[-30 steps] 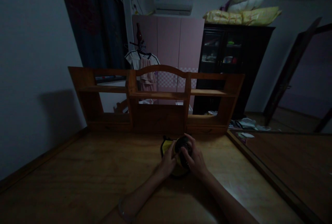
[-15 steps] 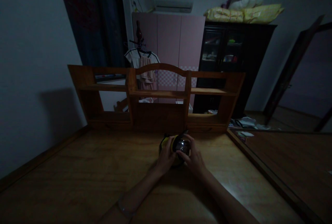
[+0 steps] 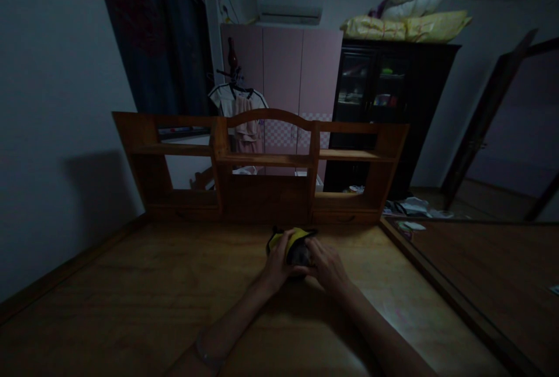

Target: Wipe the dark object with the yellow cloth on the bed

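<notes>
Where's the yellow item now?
Head view, low, just right of centre: the yellow item is between the left hand and right hand, near the wooden shelf.

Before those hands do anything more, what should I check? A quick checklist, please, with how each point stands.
1. Left hand on the yellow, black-edged item: ok, fingers over it.
2. Right hand on the dark rounded object: ok, fingers and thumb at it.
3. How those two things fit together: cannot tell; the fingers hide part of them.
4. Wooden desktop underneath both hands: ok.
5. Good light for seeing small details: not ok; the room is dim.
</notes>
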